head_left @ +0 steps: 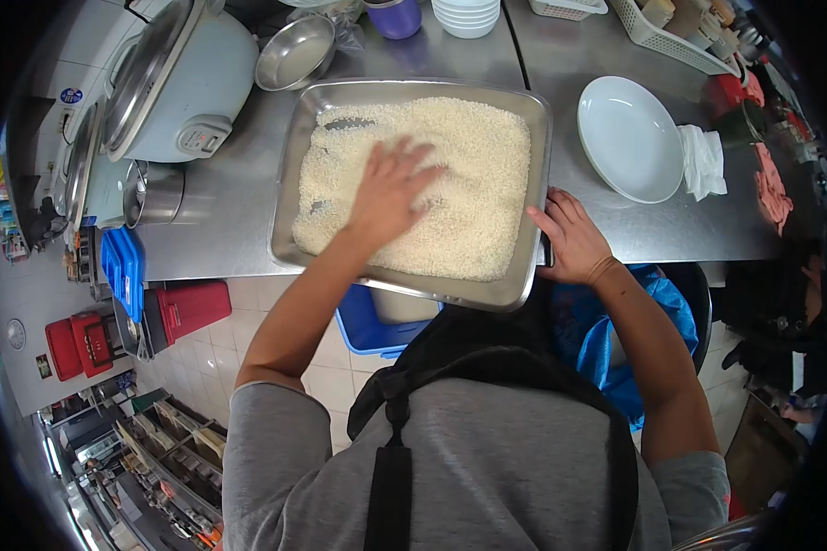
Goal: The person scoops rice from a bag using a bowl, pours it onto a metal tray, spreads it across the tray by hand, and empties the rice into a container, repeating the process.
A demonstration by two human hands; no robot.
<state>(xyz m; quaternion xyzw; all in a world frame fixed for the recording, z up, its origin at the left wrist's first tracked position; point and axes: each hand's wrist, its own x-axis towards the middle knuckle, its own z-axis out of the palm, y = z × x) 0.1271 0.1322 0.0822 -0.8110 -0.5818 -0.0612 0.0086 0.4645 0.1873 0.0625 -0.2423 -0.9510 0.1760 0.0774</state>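
Observation:
A shallow metal tray [539, 119] holds a wide layer of uncooked white rice [469, 202], and its near edge juts past the counter. Over the left part of the rice is my left hand [393, 191], palm down with fingers spread and slightly blurred. Thin streaks of bare tray bottom show at the rice's left side. My right hand [577, 241] grips the tray's right side by a dark handle, thumb toward the rim. Some of those fingers are hidden.
Left on the steel counter [220, 239] stand a large rice cooker [188, 92], a metal pot [161, 195] and a metal bowl [296, 53]. A white oval plate [629, 138] lies right. Below are a blue bin [358, 321] and a blue bag [675, 308].

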